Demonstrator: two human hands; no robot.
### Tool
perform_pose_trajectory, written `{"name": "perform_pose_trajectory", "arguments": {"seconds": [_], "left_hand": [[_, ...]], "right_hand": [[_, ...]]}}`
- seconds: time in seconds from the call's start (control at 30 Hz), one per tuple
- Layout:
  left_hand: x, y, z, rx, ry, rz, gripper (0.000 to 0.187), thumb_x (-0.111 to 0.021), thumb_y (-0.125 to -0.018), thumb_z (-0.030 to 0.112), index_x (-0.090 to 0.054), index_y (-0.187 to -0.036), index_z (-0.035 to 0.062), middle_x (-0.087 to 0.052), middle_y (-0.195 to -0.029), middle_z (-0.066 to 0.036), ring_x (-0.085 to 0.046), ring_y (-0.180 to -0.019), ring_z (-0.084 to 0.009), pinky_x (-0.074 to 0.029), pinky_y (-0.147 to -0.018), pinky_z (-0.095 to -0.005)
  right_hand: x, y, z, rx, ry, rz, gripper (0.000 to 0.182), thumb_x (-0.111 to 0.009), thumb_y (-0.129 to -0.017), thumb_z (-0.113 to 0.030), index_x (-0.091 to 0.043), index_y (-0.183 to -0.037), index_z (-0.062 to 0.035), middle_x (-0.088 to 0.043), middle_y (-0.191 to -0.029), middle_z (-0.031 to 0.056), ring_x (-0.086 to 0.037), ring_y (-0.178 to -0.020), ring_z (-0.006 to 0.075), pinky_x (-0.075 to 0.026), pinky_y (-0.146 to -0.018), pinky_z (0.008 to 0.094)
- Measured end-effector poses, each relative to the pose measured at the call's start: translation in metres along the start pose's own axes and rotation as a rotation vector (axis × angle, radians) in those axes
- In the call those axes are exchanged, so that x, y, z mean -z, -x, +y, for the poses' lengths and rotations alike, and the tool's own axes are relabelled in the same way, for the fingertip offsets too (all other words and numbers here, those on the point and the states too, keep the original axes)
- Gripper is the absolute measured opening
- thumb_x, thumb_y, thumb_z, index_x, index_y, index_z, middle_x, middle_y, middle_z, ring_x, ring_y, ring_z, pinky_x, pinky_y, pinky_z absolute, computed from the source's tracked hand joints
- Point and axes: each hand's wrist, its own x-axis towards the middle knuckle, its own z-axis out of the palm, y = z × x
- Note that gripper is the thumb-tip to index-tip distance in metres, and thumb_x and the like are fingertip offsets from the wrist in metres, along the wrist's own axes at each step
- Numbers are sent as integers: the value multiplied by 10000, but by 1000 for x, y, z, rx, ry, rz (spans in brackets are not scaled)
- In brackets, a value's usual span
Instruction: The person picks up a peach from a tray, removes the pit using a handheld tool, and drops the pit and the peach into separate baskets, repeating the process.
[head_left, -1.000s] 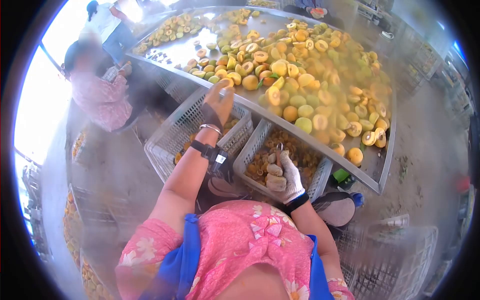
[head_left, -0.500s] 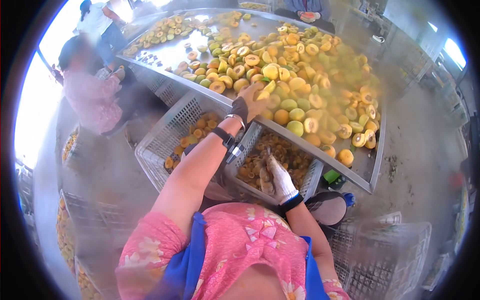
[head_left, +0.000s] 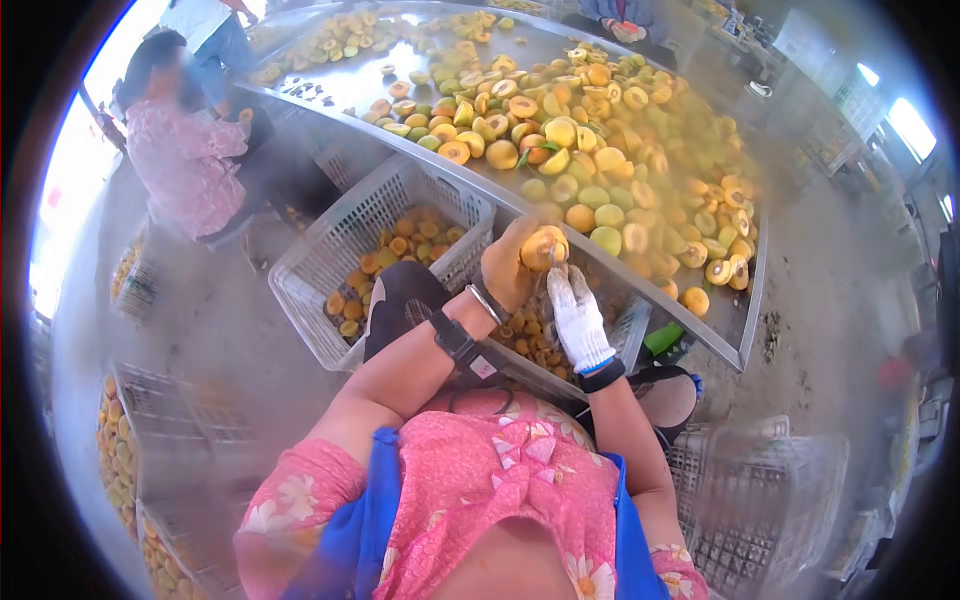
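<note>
My left hand (head_left: 508, 268) is bare and closed around a yellow peach half (head_left: 544, 248), its cut face turned up toward me. Just right of it, my right hand (head_left: 577, 318), in a white glove with soiled fingertips, pinches a small thin tool (head_left: 557, 262) against the peach half. Most of the tool is hidden by the fingers, so its exact kind does not show. Both hands are above a crate (head_left: 632, 330) holding small orange-brown fruit pieces, in front of the metal table (head_left: 735, 345) piled with halved peaches (head_left: 600, 160).
A white plastic crate (head_left: 300, 315) with peach halves stands at the left. The table's raised metal rim runs just beyond my hands. Stacked crates (head_left: 770, 490) are at lower right. A person in pink (head_left: 185, 165) sits at left; another person's hands (head_left: 627, 32) show across the table.
My left hand has come back from the pile to above the crate, bringing a peach half. My right hand has risen to meet it, and its tool now touches the fruit.
</note>
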Motion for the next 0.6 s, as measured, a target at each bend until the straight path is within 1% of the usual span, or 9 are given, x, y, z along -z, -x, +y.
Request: {"name": "perform_pose_trajectory", "arguments": {"seconds": [0.03, 0.1, 0.2, 0.23, 0.3, 0.43, 0.5, 0.53, 0.6], "left_hand": [[-2, 4, -10, -66, -51, 17, 384, -692, -870, -20, -545, -1224, -2, -668, -1124, -118, -666, -1023, -202, -555, -865, -333], [-15, 5, -24, 168, 360, 49, 304, -628, -933, 83, -564, -1219, 4, -665, -1109, -129, -666, -979, -223, -553, -850, -354], [-10, 1, -8, 615, 1084, 62, 281, -540, -994, 204, -599, -1189, 10, -660, -1089, -142, -657, -926, -245, -551, -809, -369], [-5, -1, 6, 780, 1343, 59, 298, -511, -1009, 238, -611, -1176, 11, -658, -1082, -146, -653, -910, -251, -550, -792, -371], [-4, 0, 10, 803, 1361, 53, 286, -538, -999, 236, -631, -1147, 10, -660, -1069, -145, -653, -907, -249, -547, -771, -363], [-12, 11, 5, 616, 1159, 65, 360, -554, -1001, 327, -638, -1137, 4, -666, -1038, -137, -656, -883, -249, -553, -753, -355], [-21, 13, 10, 571, 951, 177, 421, -537, -1008, 384, -645, -1119, -8, -672, -1004, -136, -662, -860, -247, -556, -744, -348], [-23, 12, 15, 546, 845, 230, 453, -528, -1012, 412, -649, -1110, -14, -676, -988, -136, -665, -849, -247, -558, -739, -345], [-15, 4, 25, 709, 978, 186, 448, -511, -1030, 398, -655, -1081, -23, -679, -965, -128, -667, -822, -224, -551, -720, -320]], "right_hand": [[-1, 0, 1, 20, 42, 10, 357, -558, -1036, -316, -590, -1223, -13, -618, -947, 19, -553, -827, 92, -462, -729, 256], [-3, 0, 3, 61, 124, 30, 392, -559, -1032, -327, -586, -1231, 10, -640, -975, 53, -578, -845, 123, -474, -748, 273], [-6, 6, 0, 148, 252, 75, 465, -516, -1022, -403, -586, -1206, 19, -667, -996, 244, -646, -920, 382, -497, -819, 421], [-7, 7, 2, 146, 314, 72, 482, -512, -1021, -408, -578, -1223, 25, -663, -1014, 261, -642, -948, 405, -497, -831, 428], [-8, 7, 7, 143, 436, 66, 517, -504, -1020, -419, -562, -1257, 37, -655, -1052, 294, -634, -1006, 450, -498, -857, 442], [-11, 8, 22, 122, 320, 72, 554, -502, -1020, -424, -535, -1308, 49, -666, -1084, 285, -643, -1031, 436, -501, -877, 428], [-12, 5, 33, 144, 233, 74, 563, -504, -1020, -424, -529, -1318, 53, -668, -1099, 279, -641, -1043, 429, -497, -888, 418], [-11, 5, 34, 113, 212, 34, 521, -514, -1027, -395, -538, -1317, 38, -664, -1080, 213, -622, -1010, 330, -492, -872, 376], [-11, 6, 29, 53, 169, -42, 438, -533, -1043, -336, -555, -1314, 8, -656, -1040, 80, -585, -944, 133, -482, -842, 290]]}}
